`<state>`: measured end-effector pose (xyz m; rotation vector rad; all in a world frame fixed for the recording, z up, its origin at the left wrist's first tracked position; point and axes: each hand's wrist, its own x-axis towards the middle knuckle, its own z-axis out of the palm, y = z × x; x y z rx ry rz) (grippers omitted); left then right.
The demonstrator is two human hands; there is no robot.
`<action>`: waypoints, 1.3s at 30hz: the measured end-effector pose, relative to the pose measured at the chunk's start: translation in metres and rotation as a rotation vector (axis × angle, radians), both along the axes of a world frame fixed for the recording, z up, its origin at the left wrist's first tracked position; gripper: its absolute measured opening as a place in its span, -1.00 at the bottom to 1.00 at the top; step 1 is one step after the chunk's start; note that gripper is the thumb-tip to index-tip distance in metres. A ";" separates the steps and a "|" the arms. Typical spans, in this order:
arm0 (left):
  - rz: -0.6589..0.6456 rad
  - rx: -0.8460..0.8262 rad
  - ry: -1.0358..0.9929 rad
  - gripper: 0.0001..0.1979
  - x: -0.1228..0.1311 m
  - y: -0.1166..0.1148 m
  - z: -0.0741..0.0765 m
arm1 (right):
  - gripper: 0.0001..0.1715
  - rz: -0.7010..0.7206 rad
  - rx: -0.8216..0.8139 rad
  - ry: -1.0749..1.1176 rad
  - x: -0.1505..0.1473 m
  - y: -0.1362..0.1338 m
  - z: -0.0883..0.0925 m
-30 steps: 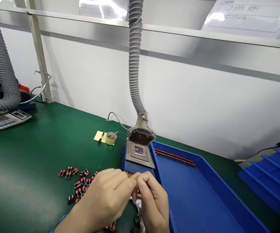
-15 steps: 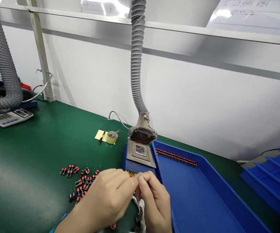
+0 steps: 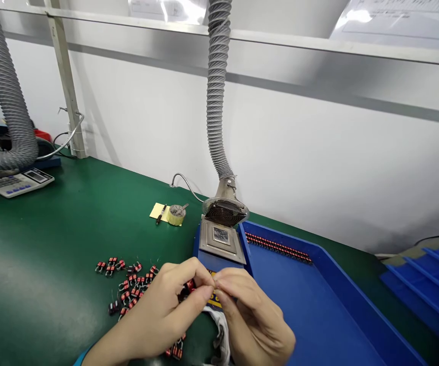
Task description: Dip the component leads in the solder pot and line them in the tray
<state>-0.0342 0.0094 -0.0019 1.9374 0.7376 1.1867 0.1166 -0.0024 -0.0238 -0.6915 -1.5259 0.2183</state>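
Observation:
My left hand [image 3: 168,307] is closed in a pinch, with a small red-and-black component [image 3: 190,285] partly visible behind its fingers. My right hand [image 3: 252,315] also pinches, its fingertips meeting those of the left; whatever lies between them is too small to make out. Left of the hands, a loose group of similar red-and-black components with thin wire leads [image 3: 133,279] is spread on the green table [image 3: 70,223]. More of these parts [image 3: 177,349] lie below my left hand. Under the right hand, a whitish cloth-like strip [image 3: 221,330] is partly hidden.
Past my hands stands a blue unit with a metal top plate [image 3: 219,250], under a fume hood [image 3: 225,211] on a grey hose. At right, a blue tray [image 3: 311,300] holds rows of red-and-black parts [image 3: 278,247]. A tape roll [image 3: 176,215], pen [image 3: 161,214] and calculator [image 3: 20,183] lie farther back.
My right hand has turned and shifted right, its fingers now more extended. The left hand's fingers have opened out from a tighter curl, showing a red-and-black component behind them.

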 end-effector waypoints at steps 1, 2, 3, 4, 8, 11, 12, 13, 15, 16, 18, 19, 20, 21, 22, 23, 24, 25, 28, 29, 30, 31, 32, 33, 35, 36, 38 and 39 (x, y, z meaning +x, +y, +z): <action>-0.009 -0.005 -0.005 -0.82 0.000 0.000 0.000 | -0.62 0.003 -0.003 -0.009 0.001 0.000 0.000; -0.016 -0.008 -0.005 -0.82 0.000 0.000 0.001 | -0.61 0.004 -0.004 -0.017 0.001 0.000 0.000; -0.020 -0.002 0.001 -0.82 0.001 0.000 0.001 | -0.61 0.000 0.002 -0.027 0.002 -0.001 0.000; -0.016 0.015 0.015 -0.82 0.001 0.000 0.000 | -0.61 -0.010 0.016 -0.041 0.003 -0.001 0.000; 0.069 0.335 0.101 -0.82 0.008 0.002 -0.006 | -0.81 0.013 -0.171 0.013 0.001 -0.004 0.000; 0.124 0.534 0.106 -0.79 0.011 0.003 -0.009 | -0.58 0.305 -0.535 0.286 -0.001 -0.004 0.002; 0.133 0.514 0.094 -0.80 0.011 0.003 -0.009 | -0.53 0.400 -0.582 0.368 0.000 -0.004 0.002; 0.132 0.460 0.080 -0.80 0.010 0.002 -0.008 | -0.51 0.455 -0.571 0.415 0.001 -0.003 0.002; 0.107 0.306 0.054 -0.82 0.007 0.001 -0.006 | -0.56 0.405 -0.469 0.394 0.004 -0.002 0.001; 0.088 0.226 0.047 -0.83 0.006 0.001 -0.004 | -0.65 0.338 -0.426 0.337 0.006 -0.002 0.001; 0.040 0.099 0.027 -0.84 0.003 0.000 -0.002 | -0.91 0.244 -0.381 0.213 0.007 -0.003 -0.001; 0.020 0.054 0.019 -0.83 0.002 -0.001 -0.002 | -0.93 0.232 -0.365 0.175 0.007 -0.003 -0.001; 0.005 0.018 0.013 -0.83 0.002 -0.001 -0.001 | -0.88 0.232 -0.337 0.161 0.006 -0.003 -0.002; -0.009 -0.009 0.008 -0.82 0.003 0.000 -0.001 | -0.85 0.233 -0.294 0.163 0.004 -0.003 -0.002; -0.024 -0.027 0.003 -0.81 0.003 0.000 -0.001 | -0.84 0.229 -0.252 0.169 0.003 -0.003 -0.002; -0.040 -0.039 -0.003 -0.81 0.004 0.000 -0.001 | -0.85 0.221 -0.230 0.171 0.002 -0.003 -0.002; -0.056 -0.047 -0.005 -0.81 0.004 0.001 -0.001 | -0.87 0.212 -0.233 0.171 0.001 -0.003 -0.001; -0.070 -0.048 -0.004 -0.81 0.004 0.001 -0.001 | -0.89 0.207 -0.252 0.186 0.001 -0.003 -0.001; -0.057 -0.039 0.031 -0.82 0.002 0.002 0.000 | -0.76 0.170 -0.298 0.357 0.007 -0.001 0.002; -0.043 -0.044 0.039 -0.81 0.001 0.003 0.001 | -0.74 0.139 -0.289 0.416 0.009 -0.001 0.003; -0.035 -0.059 0.038 -0.80 0.000 0.003 0.001 | -0.74 0.112 -0.276 0.448 0.012 0.000 0.003; -0.035 -0.084 0.018 -0.80 -0.001 0.004 0.001 | -0.76 0.099 -0.276 0.450 0.013 0.001 0.003; -0.044 -0.120 -0.023 -0.81 -0.001 0.005 0.000 | -0.78 0.107 -0.296 0.427 0.014 0.001 0.002; -0.069 -0.162 -0.085 -0.86 -0.001 0.006 -0.001 | -0.79 0.138 -0.331 0.402 0.013 0.002 0.001; -0.158 -0.252 -0.245 -0.88 0.001 0.008 -0.006 | -0.78 0.241 -0.421 0.413 0.007 0.004 -0.003; -0.209 -0.293 -0.332 -0.78 0.002 0.009 -0.008 | -0.77 0.297 -0.462 0.454 0.002 0.005 -0.005; -0.271 -0.339 -0.456 -0.64 0.006 0.011 -0.013 | -0.81 0.402 -0.543 0.561 -0.008 0.007 -0.010; -0.263 -0.347 -0.479 -0.61 0.008 0.012 -0.015 | -0.85 0.449 -0.583 0.607 -0.012 0.008 -0.012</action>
